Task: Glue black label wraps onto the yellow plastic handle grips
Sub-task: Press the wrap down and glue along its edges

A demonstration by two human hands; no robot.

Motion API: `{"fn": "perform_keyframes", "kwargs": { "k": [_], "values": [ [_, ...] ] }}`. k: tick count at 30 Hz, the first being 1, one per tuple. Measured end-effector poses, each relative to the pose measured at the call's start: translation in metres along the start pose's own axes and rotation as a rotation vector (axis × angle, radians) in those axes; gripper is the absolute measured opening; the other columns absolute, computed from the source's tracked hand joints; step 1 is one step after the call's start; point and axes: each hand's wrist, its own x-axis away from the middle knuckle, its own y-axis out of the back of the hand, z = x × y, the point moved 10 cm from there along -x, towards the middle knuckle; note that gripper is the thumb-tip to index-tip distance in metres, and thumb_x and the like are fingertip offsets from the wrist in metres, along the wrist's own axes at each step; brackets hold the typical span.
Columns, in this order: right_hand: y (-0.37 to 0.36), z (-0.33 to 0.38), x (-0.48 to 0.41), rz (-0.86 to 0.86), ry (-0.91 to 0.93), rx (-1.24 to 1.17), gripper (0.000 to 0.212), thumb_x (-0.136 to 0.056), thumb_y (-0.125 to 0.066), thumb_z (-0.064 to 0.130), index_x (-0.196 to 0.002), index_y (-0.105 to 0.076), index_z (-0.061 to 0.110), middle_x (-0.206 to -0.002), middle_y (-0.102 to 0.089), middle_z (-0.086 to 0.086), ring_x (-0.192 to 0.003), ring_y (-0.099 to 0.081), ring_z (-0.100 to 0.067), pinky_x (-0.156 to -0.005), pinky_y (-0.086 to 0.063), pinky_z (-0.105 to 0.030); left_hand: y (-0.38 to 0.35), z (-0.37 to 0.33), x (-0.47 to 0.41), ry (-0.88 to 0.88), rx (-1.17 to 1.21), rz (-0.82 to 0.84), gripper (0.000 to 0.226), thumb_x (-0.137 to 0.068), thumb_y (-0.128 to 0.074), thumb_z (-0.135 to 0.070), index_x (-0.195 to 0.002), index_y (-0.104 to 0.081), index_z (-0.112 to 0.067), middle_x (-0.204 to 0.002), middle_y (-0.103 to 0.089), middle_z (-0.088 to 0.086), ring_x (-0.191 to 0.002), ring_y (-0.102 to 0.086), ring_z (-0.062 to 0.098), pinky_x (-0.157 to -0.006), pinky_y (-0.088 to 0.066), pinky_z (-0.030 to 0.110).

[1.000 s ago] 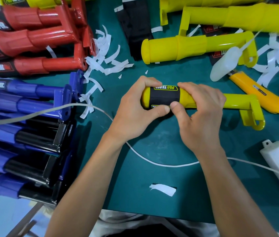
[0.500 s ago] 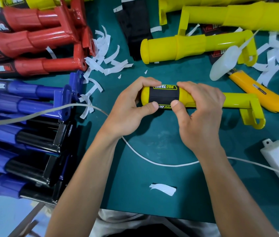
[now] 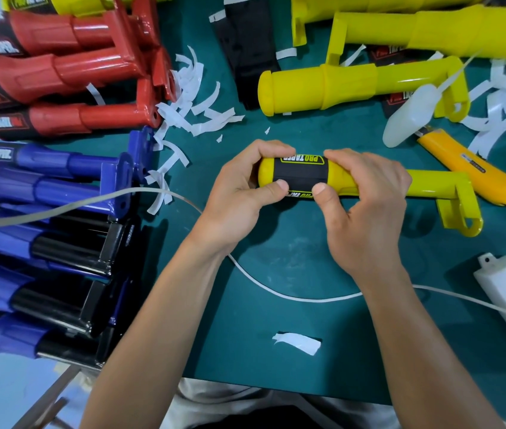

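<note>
Both hands are clamped around one glossy yellow plastic handle grip (image 3: 375, 185) lying across the teal mat (image 3: 292, 255). The left hand (image 3: 239, 196) curls over the rounded butt end, fingers on top, thumb pressed against the near edge of the black label wrap (image 3: 301, 174). The right hand (image 3: 366, 205) does the same from the other side, so the two thumbs sit just apart on the wrap's lower edge. The wrap looks matte, a smooth band hugging the cylinder between the two sets of fingertips, with yellow-outlined lettering peeking out just past them. Beyond the right hand the grip narrows into a tube ending in a squared bracket with a loop.

A thin white cable (image 3: 292, 297) snakes under both wrists. A curled white paper backing strip (image 3: 298, 342) lies nearer the body than the hands. Another bare yellow grip (image 3: 332, 88) lies beyond the fingers, shiny and stepped.
</note>
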Motion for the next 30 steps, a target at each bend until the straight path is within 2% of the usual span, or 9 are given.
{"fn": "perform_keyframes", "kwargs": {
  "k": [4, 9, 18, 23, 26, 28, 30],
  "values": [
    [0.001, -0.001, 0.0, 0.0, -0.007, -0.003, 0.035, -0.094, -0.068, 0.026, -0.126, -0.069, 0.013, -0.122, -0.069, 0.001, -0.115, -0.058, -0.025, -0.106, -0.031, -0.037, 0.001, 0.001, 0.0, 0.019, 0.05, -0.013, 0.036, -0.081, -0.061, 0.004, -0.111, -0.065, -0.015, -0.119, -0.062, -0.003, -0.107, -0.061, 0.003, -0.09, -0.048, 0.017],
    [0.001, 0.0, 0.001, -0.005, -0.007, -0.012, 0.034, -0.094, -0.068, 0.026, -0.126, -0.069, 0.013, -0.122, -0.069, 0.002, -0.115, -0.057, -0.023, -0.106, -0.029, -0.035, 0.003, 0.003, -0.001, 0.027, 0.072, -0.062, 0.036, -0.076, -0.062, 0.004, -0.106, -0.068, -0.015, -0.111, -0.067, -0.011, -0.106, -0.062, 0.003, -0.088, -0.048, 0.017],
    [0.0, 0.0, 0.001, -0.014, -0.013, -0.009, 0.035, -0.093, -0.069, 0.025, -0.125, -0.069, 0.014, -0.122, -0.069, 0.002, -0.115, -0.057, -0.022, -0.106, -0.029, -0.035, 0.004, 0.003, 0.0, -0.011, 0.087, -0.174, 0.03, -0.073, -0.062, 0.004, -0.094, -0.071, -0.015, -0.109, -0.068, -0.003, -0.108, -0.063, 0.005, -0.089, -0.049, 0.02],
    [0.001, -0.002, 0.0, -0.009, -0.025, -0.003, 0.035, -0.092, -0.069, 0.026, -0.125, -0.068, 0.015, -0.121, -0.069, 0.002, -0.115, -0.057, -0.022, -0.106, -0.029, -0.034, 0.01, 0.002, -0.004, 0.02, 0.043, -0.091, 0.028, -0.087, -0.056, -0.008, -0.103, -0.076, -0.019, -0.107, -0.074, -0.006, -0.105, -0.064, 0.009, -0.092, -0.046, 0.021],
    [0.0, -0.001, 0.0, -0.006, -0.039, 0.011, 0.035, -0.092, -0.068, 0.028, -0.125, -0.068, 0.015, -0.12, -0.069, 0.001, -0.114, -0.057, -0.023, -0.106, -0.029, -0.034, 0.011, 0.005, -0.005, 0.073, 0.142, -0.014, 0.044, -0.079, -0.049, -0.006, -0.108, -0.079, -0.02, -0.107, -0.075, 0.005, -0.103, -0.063, 0.017, -0.091, -0.049, 0.025],
    [0.0, 0.001, -0.001, -0.008, -0.048, 0.014, 0.035, -0.092, -0.068, 0.028, -0.124, -0.069, 0.014, -0.118, -0.069, 0.001, -0.113, -0.058, -0.024, -0.106, -0.029, -0.035, 0.009, 0.005, -0.004, 0.066, 0.083, -0.009, 0.048, -0.073, -0.052, -0.003, -0.11, -0.078, -0.022, -0.105, -0.072, 0.005, -0.1, -0.062, 0.016, -0.087, -0.05, 0.024],
    [0.002, 0.002, -0.001, -0.015, -0.053, 0.019, 0.034, -0.092, -0.068, 0.029, -0.122, -0.069, 0.013, -0.115, -0.07, 0.0, -0.111, -0.06, -0.025, -0.105, -0.031, -0.036, 0.008, 0.004, -0.004, 0.044, -0.005, -0.024, 0.046, -0.077, -0.057, 0.0, -0.112, -0.077, -0.024, -0.107, -0.07, 0.0, -0.097, -0.061, 0.012, -0.085, -0.048, 0.021]
  ]
}}
